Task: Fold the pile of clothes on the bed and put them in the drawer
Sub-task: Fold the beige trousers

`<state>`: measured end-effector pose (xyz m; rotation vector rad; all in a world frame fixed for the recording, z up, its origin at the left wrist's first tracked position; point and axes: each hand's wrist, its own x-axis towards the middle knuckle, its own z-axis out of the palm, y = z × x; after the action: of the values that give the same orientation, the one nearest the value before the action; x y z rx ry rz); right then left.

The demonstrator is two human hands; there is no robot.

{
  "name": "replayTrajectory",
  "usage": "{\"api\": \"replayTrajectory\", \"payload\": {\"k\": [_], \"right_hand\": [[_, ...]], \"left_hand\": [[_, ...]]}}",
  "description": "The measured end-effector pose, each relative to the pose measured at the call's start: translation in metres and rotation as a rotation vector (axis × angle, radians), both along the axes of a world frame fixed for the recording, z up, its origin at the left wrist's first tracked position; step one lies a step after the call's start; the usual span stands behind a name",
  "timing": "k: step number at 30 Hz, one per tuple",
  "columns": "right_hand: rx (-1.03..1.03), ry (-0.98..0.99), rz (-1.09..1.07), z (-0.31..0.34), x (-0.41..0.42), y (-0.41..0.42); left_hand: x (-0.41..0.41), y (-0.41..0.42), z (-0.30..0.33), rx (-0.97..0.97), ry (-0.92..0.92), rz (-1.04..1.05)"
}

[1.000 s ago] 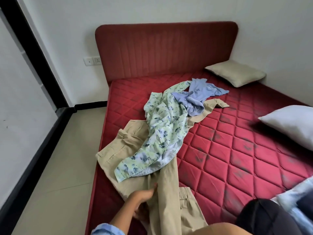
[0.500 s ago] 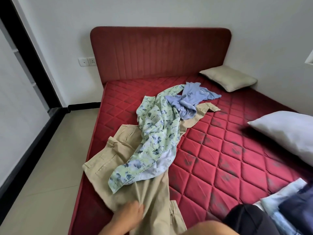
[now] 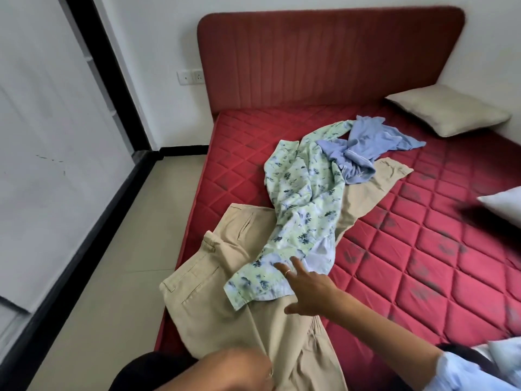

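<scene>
A pile of clothes lies across the red quilted bed [image 3: 423,263]. Beige trousers [image 3: 214,300] are at the bottom, hanging over the bed's left edge. A green floral garment [image 3: 301,198] lies on top of them, with a crumpled blue garment [image 3: 363,148] at its far end. My right hand [image 3: 307,289] reaches in from the right with its fingers spread, the fingertips touching the near end of the floral garment. My left hand [image 3: 236,371] is blurred at the bottom edge and grips the trousers' fabric. No drawer is in view.
A beige pillow [image 3: 448,114] lies by the red headboard [image 3: 324,57] and a white pillow [image 3: 504,204] at the right edge. Pale blue cloth [image 3: 504,351] shows at the bottom right. A tiled floor [image 3: 127,263] runs along the bed's left side.
My right hand has come into view and reached onto the floral garment. My left hand has dropped toward the bottom edge, still gripping the trousers. The view has shifted left.
</scene>
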<state>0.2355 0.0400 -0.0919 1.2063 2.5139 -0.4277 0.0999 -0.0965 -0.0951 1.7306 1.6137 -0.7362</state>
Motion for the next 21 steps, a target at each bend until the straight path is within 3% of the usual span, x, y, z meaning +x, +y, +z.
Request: {"api": "replayTrajectory", "payload": {"k": [2,5,7,16,19,21], "right_hand": [[0.071,-0.065,0.014,-0.022,-0.011,0.005],[0.150,-0.041,-0.053,-0.047,-0.012,0.026],[0.138,-0.051,-0.089,-0.055,-0.006,0.039],[0.131,-0.019,-0.025,-0.077,-0.025,0.063],[-0.003,-0.085,-0.008,-0.073,-0.037,0.084],[-0.215,-0.040,-0.083,-0.053,-0.044,0.106]], "left_hand": [[-0.007,0.013,0.012,-0.016,-0.146,0.004],[-0.036,0.029,0.012,-0.077,-0.356,0.198],[-0.063,0.035,0.001,-0.079,-0.386,0.332],[-0.179,0.068,-0.032,0.164,-0.024,0.629],[-0.205,0.075,-0.049,0.233,0.077,0.720],[-0.218,0.075,-0.059,0.254,0.126,0.764]]}}
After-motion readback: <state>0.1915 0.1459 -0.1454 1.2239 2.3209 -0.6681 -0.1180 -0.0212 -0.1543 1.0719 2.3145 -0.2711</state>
